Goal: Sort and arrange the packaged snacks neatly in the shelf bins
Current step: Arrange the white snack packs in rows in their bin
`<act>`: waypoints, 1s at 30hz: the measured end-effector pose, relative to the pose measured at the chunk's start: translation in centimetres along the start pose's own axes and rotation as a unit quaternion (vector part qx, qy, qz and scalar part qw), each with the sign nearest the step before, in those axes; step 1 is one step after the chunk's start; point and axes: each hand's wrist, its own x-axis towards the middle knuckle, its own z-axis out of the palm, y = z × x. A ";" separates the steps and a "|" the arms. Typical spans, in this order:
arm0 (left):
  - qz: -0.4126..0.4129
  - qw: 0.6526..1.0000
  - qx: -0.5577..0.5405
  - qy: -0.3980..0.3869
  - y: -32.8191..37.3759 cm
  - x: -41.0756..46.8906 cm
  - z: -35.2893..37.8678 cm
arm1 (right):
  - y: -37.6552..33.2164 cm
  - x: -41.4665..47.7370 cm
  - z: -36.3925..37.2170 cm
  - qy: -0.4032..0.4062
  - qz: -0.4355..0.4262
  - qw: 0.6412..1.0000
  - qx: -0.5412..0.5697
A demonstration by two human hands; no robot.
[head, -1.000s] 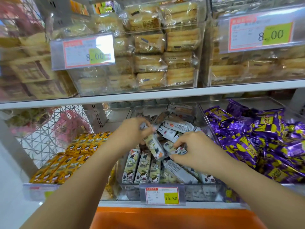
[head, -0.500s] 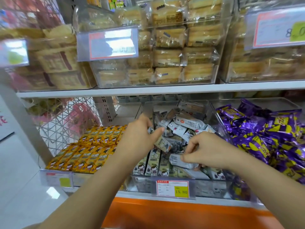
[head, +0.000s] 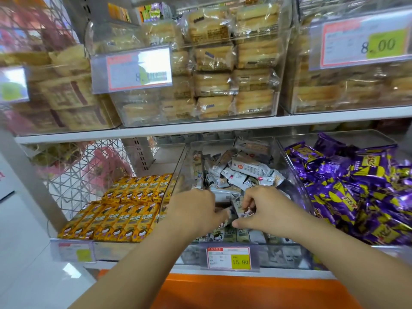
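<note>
Silver packet (head: 242, 207) steeply tilted, right hand (head: 267, 211)

Packets (head: 243, 172) in bin (head: 285, 255), under shelf (head: 200, 128)

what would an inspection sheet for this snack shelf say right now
surface: lower shelf, white front edge, three clear bins side by side
job's things: yellow packets in neat rows, left bin; grey packets in the middle bin, a standing row at its front; purple packets heaped, right bin
clutter: grey packets lie jumbled at the back of the middle bin
hands: left hand reaches into the middle bin, fingers hidden; right hand pinches a grey packet
cables: nothing seen
surroundings: wrapped cakes in bins above; price tag reading 15.80; wire rack at left
</note>
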 end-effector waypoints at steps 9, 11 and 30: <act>0.074 0.991 -0.099 -0.058 0.0 0.3 1.6 | 0.0 0.5 0.6 -0.018 -0.017 1.000 0.013; 0.116 0.982 -0.127 -0.072 -0.4 0.3 1.9 | 0.0 0.5 0.3 -0.046 -0.026 0.999 0.012; 0.170 0.978 -0.107 -0.046 -2.2 1.0 2.4 | 0.0 0.9 -0.3 -0.207 -0.030 0.978 -0.011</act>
